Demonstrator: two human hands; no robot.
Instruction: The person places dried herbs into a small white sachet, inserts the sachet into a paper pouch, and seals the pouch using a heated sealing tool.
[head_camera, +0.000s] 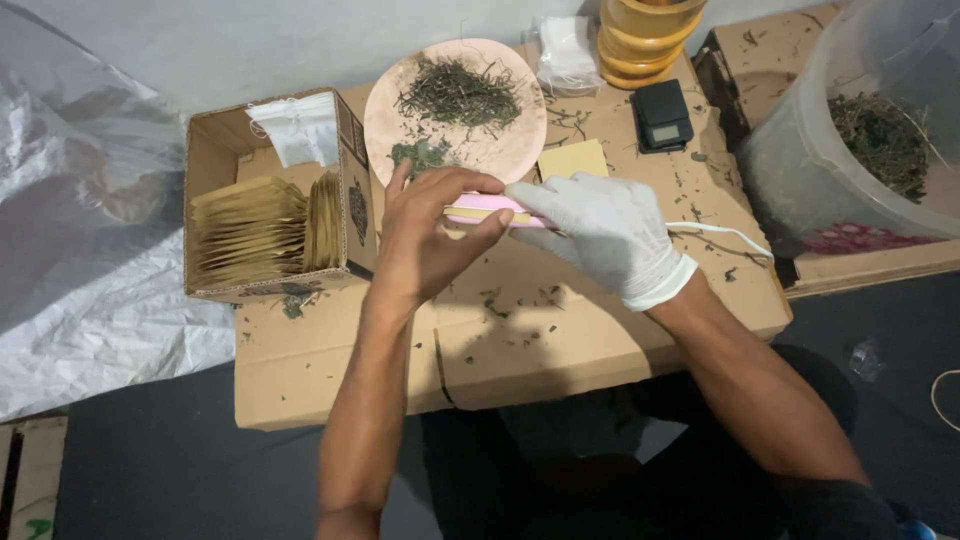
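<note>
My left hand (432, 232) is bare and curls around the left end of a pink handheld device (480, 209) with a white cord. My right hand (605, 232), in a white glove, presses down on the same pink device from the right. Both hands hover over a flattened cardboard sheet (520, 340) strewn with dried leaf bits. Just beyond them lies a pink round plate (500, 150) holding dried green herbs (458, 95). A small tan paper pouch (573, 159) rests beside the plate.
An open cardboard box (215, 150) at left holds several tan pouches (255, 230) and a white bag. A small black scale (661, 115), stacked yellow containers (640, 40) and a clear plastic tub (800, 150) of dried herbs stand at right. White plastic sheeting (80, 220) covers the left.
</note>
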